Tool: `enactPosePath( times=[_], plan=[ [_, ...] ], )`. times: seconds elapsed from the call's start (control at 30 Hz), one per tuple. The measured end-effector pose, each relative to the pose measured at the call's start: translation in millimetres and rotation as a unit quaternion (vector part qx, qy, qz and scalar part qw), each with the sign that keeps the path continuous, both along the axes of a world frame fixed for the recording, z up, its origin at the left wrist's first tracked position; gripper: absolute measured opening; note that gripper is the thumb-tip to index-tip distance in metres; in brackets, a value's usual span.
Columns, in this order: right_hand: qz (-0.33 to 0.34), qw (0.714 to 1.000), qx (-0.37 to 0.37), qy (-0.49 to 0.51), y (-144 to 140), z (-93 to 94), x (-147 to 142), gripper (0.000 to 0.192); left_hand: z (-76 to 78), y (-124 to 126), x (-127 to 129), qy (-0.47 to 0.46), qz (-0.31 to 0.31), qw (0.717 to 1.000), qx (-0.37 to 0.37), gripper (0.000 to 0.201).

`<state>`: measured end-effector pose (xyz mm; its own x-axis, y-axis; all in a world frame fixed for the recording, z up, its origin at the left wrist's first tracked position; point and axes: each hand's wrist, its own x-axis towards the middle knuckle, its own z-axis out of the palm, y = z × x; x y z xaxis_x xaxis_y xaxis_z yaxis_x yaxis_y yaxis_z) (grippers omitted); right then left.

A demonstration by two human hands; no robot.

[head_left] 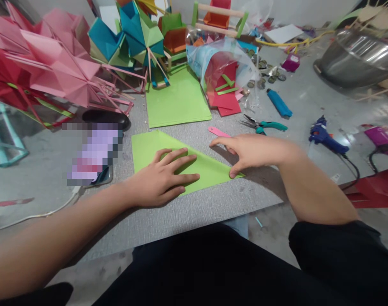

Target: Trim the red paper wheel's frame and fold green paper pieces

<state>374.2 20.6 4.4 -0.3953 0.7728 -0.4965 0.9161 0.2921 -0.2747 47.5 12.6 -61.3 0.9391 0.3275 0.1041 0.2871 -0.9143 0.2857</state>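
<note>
A green sheet of paper (pixel 146 155) lies on the grey table, its far right side folded over into a slanting edge that runs to a point. Pressed flat on it is my left hand (pixel 164 176), fingers spread. At the sheet's right tip, the thumb of my right hand (pixel 251 153) touches the paper, while its index finger reaches out above the table, apart from the thumb. Just beyond that index finger lies a pink strip (pixel 218 131). A stack of green paper (pixel 178 100) sits farther back, with nothing holding it.
Pliers (pixel 264 125), a blue lighter-like tube (pixel 279 103) and a blue glue gun (pixel 329 136) lie at right, near a metal bowl (pixel 356 55). Pink folded-paper models (pixel 66 63) crowd the left, beside a phone (pixel 95 153) with a white cable (pixel 53 210).
</note>
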Motion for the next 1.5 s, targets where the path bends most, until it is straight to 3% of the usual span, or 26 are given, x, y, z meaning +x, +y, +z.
enactPosePath(
  times=[0.97, 1.5],
  plan=[
    [-0.004, 1.0, 0.001, 0.017, -0.9, -0.8, -0.6, 0.102, 3.2, 0.1, -0.9, 0.002, 0.003, 1.0, -0.012, 0.044],
    [-0.004, 0.998, 0.031, -0.046, -3.4, 1.4, 2.7, 0.111, 2.7, 1.4, -0.3, -0.011, 0.004, 1.0, -0.023, 0.048]
  ],
)
